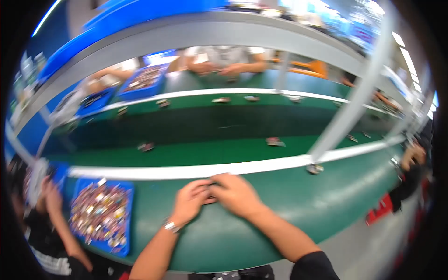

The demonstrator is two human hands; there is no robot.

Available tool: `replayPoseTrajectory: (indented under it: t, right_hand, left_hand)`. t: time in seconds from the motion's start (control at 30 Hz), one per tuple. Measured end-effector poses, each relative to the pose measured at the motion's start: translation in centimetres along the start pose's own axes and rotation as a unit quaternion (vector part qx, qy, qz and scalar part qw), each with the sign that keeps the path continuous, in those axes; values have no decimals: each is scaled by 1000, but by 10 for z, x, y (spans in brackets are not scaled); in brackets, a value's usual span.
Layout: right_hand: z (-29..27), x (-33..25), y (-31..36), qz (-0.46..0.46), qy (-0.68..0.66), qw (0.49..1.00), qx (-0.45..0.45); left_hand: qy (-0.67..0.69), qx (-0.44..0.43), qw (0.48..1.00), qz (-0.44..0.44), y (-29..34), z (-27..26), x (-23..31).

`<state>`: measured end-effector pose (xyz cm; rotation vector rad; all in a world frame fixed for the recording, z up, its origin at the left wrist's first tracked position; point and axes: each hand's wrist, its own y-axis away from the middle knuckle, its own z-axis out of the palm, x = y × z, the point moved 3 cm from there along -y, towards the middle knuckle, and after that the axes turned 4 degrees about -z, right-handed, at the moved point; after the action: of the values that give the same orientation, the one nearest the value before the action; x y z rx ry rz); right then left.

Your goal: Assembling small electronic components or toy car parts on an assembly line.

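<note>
Both my hands meet over the green work surface (pixel 252 233), just short of the white rail (pixel 196 171). My left hand (pixel 189 200), with a metal-banded watch at the wrist, has its fingers curled in against the other hand. From the right, my right hand (pixel 237 193) reaches across with its fingers bent over the left fingertips. A small dark and reddish piece (pixel 211 199) shows between them, mostly covered by the fingers and blurred, so its kind cannot be made out. Left of my hands stands a blue tray (pixel 130 205) heaped with small shiny, multicoloured parts (pixel 100 212).
Beyond the rail runs a green conveyor belt (pixel 210 151) with scattered small parts. A grey post (pixel 350 102) slants up at the right to an overhead shelf (pixel 224 25). Co-workers' hands (pixel 233 69) show across the line; other people sit at both sides.
</note>
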<state>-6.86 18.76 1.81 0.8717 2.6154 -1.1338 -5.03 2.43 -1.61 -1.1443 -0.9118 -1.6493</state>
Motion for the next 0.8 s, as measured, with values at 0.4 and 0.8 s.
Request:
replayPoseTrajectory:
  t: [0.4, 0.8]
  right_hand:
    - [29, 3, 11, -30, -130, 990, 50]
    - [38, -9, -7, -23, -180, 982, 46]
  left_hand:
    - [-109, 99, 989, -14, 26, -1, 13]
    - [-112, 68, 991, 23, 29, -21, 13]
